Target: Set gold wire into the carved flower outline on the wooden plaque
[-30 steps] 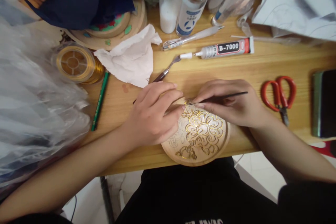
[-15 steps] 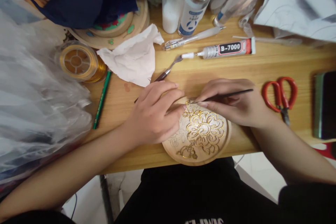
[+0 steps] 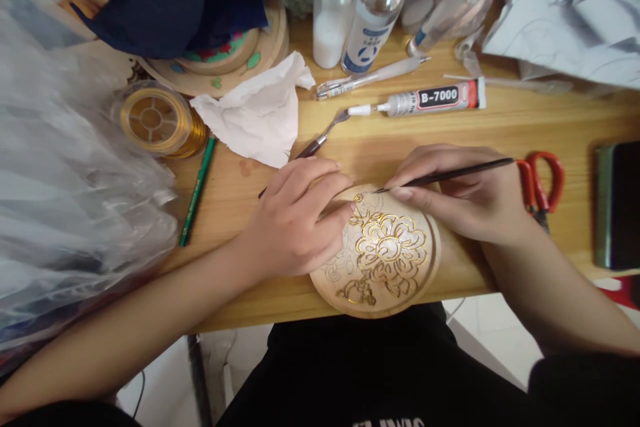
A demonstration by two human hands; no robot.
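A round wooden board point(image 3: 325, 290) lies at the table's front edge, tilted towards me. It bears a flower design point(image 3: 393, 248) outlined in gold wire, with fainter drawn lines at its left and top. My left hand point(image 3: 303, 213) is closed over the board's left side, its fingers curled on the surface and its thumb hidden. Between thumb and fingers, my right hand point(image 3: 455, 193) pinches a thin black pointed tool point(image 3: 460, 172). Its tip is at the board's upper edge, right of a small gold curl; I cannot tell whether it touches.
Beyond my hands lie a spatula point(image 3: 320, 140), a B-7000 glue tube point(image 3: 435, 98), a pen point(image 3: 373, 77) and crumpled tissue point(image 3: 260, 117). A gold wire spool point(image 3: 160, 121) and green pencil point(image 3: 197, 193) are left. Red-handled scissors point(image 3: 547, 180) and a phone point(image 3: 620, 203) are right. Bottles point(image 3: 367, 20) stand behind.
My right hand has shifted slightly right, drawing the tool's tip away from the gold curl. My left hand and the board keep nearly the same place.
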